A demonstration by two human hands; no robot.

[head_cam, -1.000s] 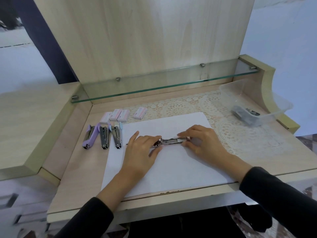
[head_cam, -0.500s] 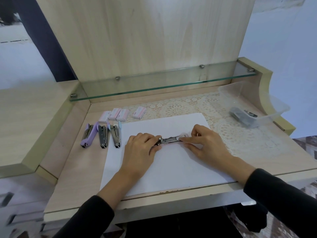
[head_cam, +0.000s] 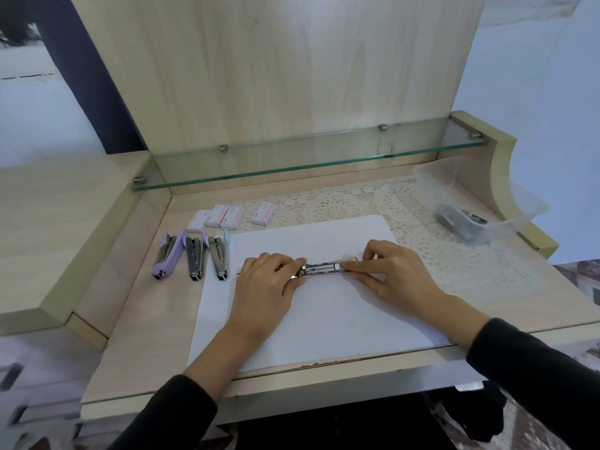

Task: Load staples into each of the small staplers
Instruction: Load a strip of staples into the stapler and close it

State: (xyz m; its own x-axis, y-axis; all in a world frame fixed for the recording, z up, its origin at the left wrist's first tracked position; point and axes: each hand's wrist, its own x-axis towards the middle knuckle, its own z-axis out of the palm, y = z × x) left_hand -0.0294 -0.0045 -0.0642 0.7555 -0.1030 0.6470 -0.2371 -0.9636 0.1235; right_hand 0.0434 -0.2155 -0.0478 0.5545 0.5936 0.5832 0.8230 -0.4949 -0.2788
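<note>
An opened small stapler [head_cam: 321,267] lies flat on the white paper sheet [head_cam: 311,323], its metal staple channel facing up. My left hand [head_cam: 266,287] grips its left end with curled fingers. My right hand [head_cam: 389,274] pinches its right end, where a pale pink part shows. Three more small staplers lie upside down in a row at the left: a purple one [head_cam: 165,256], a middle one [head_cam: 194,254] and a light blue one [head_cam: 220,254]. Several small pink staple boxes [head_cam: 224,217] sit behind them.
A clear plastic tub [head_cam: 519,206] at the back right holds a grey stapler-like item [head_cam: 459,222]. A lace mat [head_cam: 373,206] covers the back of the desk. A glass shelf [head_cam: 308,164] runs above it. A raised wooden side surface [head_cam: 48,228] stands at the left.
My right hand has shifted its fingers from lying over the stapler's right end to pinching it. The left hand's fingers have curled tighter on the left end. The stapler stays in place.
</note>
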